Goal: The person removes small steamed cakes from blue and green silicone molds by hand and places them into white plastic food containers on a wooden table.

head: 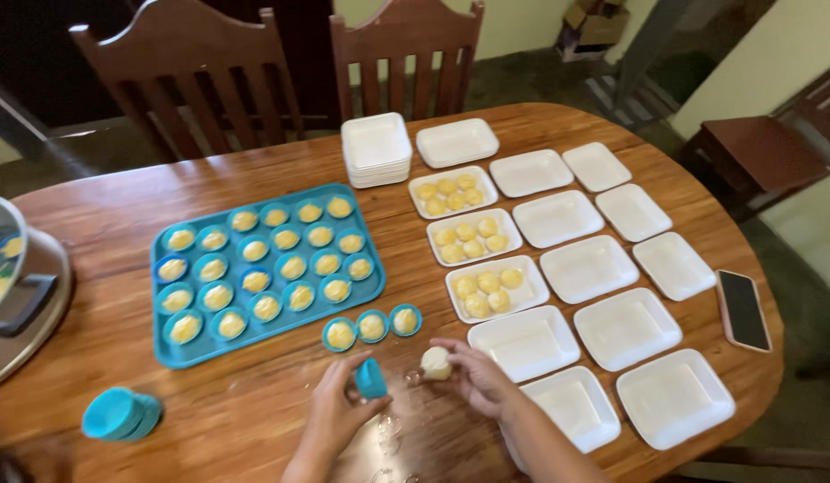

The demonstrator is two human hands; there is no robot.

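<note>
Head view, person at oval wooden table (pixel 254 411).

Left hand (pixel 339 407): fingers curled, pinching an empty blue silicone cup (pixel 372 378) at its rim, cup tipped on its side just above the tabletop.

Right hand (pixel 473 376): fingertips closed around a small pale steamed cake (pixel 435 362), held clear of the table, just beside the blue cup. Whether the cake touches the cup cannot be told from this angle.

Just beyond the hands: three filled blue cups (pixel 372 326) in a row on the table, near the front edge of the blue tray (pixel 164 353). The tray holds rows of filled cups.

Right of the tray: white foam trays in columns. Three foam trays with cakes (pixel 473 237) sit in the nearest column; the empty foam trays (pixel 602 268) fill the rest. A stack of foam trays (pixel 376 148) stands at the far edge.

Near left: stack of empty blue cups (pixel 120 413). Far left: metal steamer (pixel 21 304), partly out of view. Right edge of table: a phone (pixel 744 309), face up. Wooden chairs (pixel 200 80) behind the table.
</note>
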